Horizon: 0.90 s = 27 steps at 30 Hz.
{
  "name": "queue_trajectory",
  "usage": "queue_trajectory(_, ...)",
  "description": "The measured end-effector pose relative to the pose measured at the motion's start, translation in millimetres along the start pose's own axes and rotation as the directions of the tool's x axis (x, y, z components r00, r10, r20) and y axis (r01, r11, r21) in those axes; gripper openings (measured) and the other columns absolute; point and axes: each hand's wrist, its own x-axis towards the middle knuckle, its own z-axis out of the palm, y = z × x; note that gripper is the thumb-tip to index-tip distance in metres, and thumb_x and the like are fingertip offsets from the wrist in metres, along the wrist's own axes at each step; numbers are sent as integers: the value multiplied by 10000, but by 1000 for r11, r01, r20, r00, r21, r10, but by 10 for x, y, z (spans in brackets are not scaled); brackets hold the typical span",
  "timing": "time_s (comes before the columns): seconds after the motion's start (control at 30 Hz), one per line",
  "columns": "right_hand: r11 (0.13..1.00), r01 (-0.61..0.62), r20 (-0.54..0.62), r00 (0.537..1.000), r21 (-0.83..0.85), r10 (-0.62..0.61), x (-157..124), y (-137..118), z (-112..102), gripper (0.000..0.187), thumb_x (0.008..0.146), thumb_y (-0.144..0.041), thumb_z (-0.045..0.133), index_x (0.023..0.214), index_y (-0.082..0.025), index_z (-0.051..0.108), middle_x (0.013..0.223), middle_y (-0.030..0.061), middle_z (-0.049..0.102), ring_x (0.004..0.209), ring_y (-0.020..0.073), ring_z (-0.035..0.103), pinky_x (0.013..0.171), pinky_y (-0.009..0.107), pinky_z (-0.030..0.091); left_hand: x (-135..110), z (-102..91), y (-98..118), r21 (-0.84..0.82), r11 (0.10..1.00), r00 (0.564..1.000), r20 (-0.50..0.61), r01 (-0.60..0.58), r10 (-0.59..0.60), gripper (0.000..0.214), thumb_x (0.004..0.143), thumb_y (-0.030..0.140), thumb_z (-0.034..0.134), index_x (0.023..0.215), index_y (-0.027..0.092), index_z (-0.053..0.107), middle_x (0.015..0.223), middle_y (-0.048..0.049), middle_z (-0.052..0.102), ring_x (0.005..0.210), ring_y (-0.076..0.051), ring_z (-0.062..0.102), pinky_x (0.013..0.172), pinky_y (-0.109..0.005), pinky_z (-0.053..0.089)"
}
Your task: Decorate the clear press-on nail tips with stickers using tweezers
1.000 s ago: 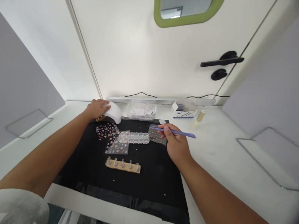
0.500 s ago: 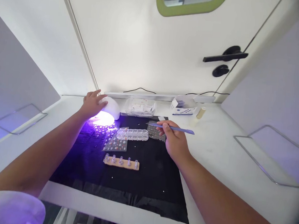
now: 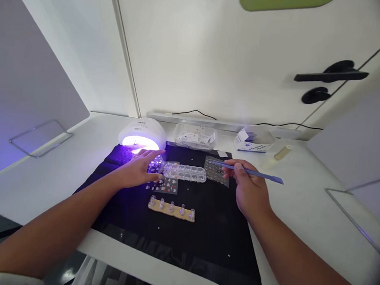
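Note:
My left hand [image 3: 140,168] is open, fingers spread, over the sticker sheets in front of a white nail lamp [image 3: 145,128] that glows violet. Beside its thumb lies a printed sticker sheet [image 3: 167,185]. A clear compartment case [image 3: 188,172] rests just to the right, partly over that sheet. In my right hand [image 3: 247,185] is a slim blue tool [image 3: 262,174] with a thin metal tip, pointing left above a second sticker sheet [image 3: 214,172]. Nearer me, a wooden strip [image 3: 169,209] carries several small clear stands; what is on them is too small to tell.
A black mat [image 3: 203,234] covers part of the white table [image 3: 290,197]. Along the back stand a clear tub of packets [image 3: 195,138], an opened white box [image 3: 253,146] and a small yellowish bottle [image 3: 283,152]. Behind them rises a door with a black handle [image 3: 331,77].
My left hand has come off the top of the lamp and moved down in front of it. The right hand still holds the blue tool. The camera view has shifted left.

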Motion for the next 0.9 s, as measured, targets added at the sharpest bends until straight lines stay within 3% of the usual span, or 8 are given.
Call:
queue_trajectory(0.2,1000,-9,4,1000,28,9,2,96,-17,199,901,-438,637,897,-266,737,842,16,702,773,189,672,683,339,527,-1,-2,-59,19,1000,995,105,0,-2,823,812,521,711,1529,306,370,1539,-142,440,1427,-460,317,1098,-720,270)
queue_trajectory(0.33,999,1,3,1000,34,-1,-1,99,-24,210,901,-447,635,889,-264,737,905,31,719,804,208,682,692,364,538,-25,40,-41,47,999,993,121,-18,13,893,765,517,761,1535,309,358,1574,-132,385,1440,-477,260,1127,-747,149)
queue_trajectory(0.57,1000,10,3,1000,15,-10,-16,29,-29,213,888,-463,646,864,-267,726,882,35,701,728,197,634,678,387,538,-4,95,-38,51,999,991,134,8,-15,960,721,513,786,1545,315,335,1558,-148,381,1414,-525,254,1101,-786,127)
queue_trajectory(0.77,1000,25,7,1000,1,-25,-31,66,-46,190,903,-443,633,893,-272,716,933,35,702,727,195,629,701,397,538,-5,90,-42,0,1000,1000,-15,-9,9,782,752,339,753,1465,317,432,1327,-113,525,1350,-433,346,1120,-695,216)
queue_trajectory(0.9,999,36,17,999,-5,-36,-41,82,-54,190,914,-446,620,907,-286,722,922,31,703,740,200,636,703,397,537,-9,87,-79,-113,992,995,-87,-54,44,569,780,189,641,1332,254,519,1061,-72,594,1055,-298,544,978,-529,431)
